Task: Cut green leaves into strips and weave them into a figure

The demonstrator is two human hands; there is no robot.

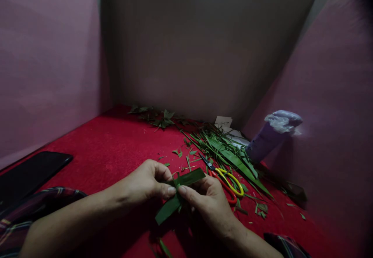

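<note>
Close in front of me, both hands meet on a folded green leaf strip (pixel 168 210). My left hand (pixel 147 182) pinches it between thumb and fingers from the left. From the right, my right hand (pixel 210 201) presses its thumb against the middle, beside the left thumb. One broad end of the strip points to the upper right and the other to the lower left. A thin loop rises above the thumbs. Just beyond my right hand lie scissors (pixel 221 176) with one red and one yellow handle, their blades pointing away to the left.
Long green leaves (pixel 230 155) are heaped at the right on the red cloth (pixel 116 141). Leaf sprigs (pixel 164 120) lie at the back. A purple packet (pixel 269 137) leans by the right wall, near a white card (pixel 223 121). A black phone-like slab (pixel 32 172) lies left.
</note>
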